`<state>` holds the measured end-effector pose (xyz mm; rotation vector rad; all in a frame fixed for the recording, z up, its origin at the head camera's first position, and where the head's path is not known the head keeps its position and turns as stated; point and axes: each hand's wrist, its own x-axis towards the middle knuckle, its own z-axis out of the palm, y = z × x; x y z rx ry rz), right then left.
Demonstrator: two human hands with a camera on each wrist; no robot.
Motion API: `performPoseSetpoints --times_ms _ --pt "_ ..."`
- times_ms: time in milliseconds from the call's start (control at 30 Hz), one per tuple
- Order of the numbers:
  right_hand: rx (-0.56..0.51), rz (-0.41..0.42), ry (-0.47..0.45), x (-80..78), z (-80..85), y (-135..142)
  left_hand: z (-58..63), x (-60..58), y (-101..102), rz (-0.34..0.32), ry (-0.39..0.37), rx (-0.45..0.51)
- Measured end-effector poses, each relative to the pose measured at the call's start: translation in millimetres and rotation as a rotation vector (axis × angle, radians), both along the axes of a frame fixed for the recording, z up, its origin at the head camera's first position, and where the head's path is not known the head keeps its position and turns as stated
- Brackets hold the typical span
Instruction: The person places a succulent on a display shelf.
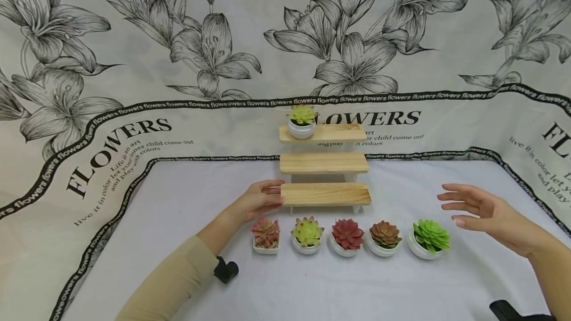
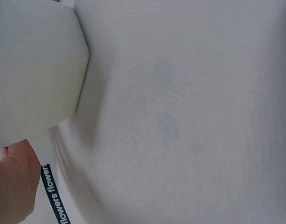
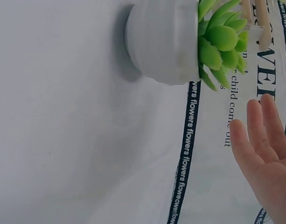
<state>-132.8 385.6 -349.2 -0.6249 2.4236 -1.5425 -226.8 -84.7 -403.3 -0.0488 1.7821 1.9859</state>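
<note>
A three-tier stand with wooden shelves (image 1: 324,163) stands at the back of the table. At the left end of its lowest shelf, my left hand (image 1: 257,199) has its fingertips against the wood. In front lie several potted succulents in a row: a pink one (image 1: 266,233) in a square pot, a yellow-green one (image 1: 307,233), a dark red one (image 1: 347,235), a brown one (image 1: 385,235) and a bright green one (image 1: 430,237). My right hand (image 1: 484,212) hovers right of the bright green succulent, fingers spread and holding nothing. A white pot (image 2: 35,70) fills the left wrist view's upper left.
Another yellow-green succulent (image 1: 302,122) in a round white pot sits on the top shelf's left end. A white cloth (image 1: 312,291) covers the table. Behind hangs a flower-printed fabric (image 1: 250,128) with a black lettered border.
</note>
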Motion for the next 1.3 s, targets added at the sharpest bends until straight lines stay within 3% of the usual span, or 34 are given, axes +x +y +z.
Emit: performPoseSetpoints --times_ms 733,1300 --pt "-0.097 0.047 -0.110 15.4 -32.8 7 -0.4 -0.3 0 0.004 -0.016 0.007" --pt "-0.080 0.019 -0.145 21.7 -54.2 6 -0.9 0.3 0 -0.007 -0.002 0.000"
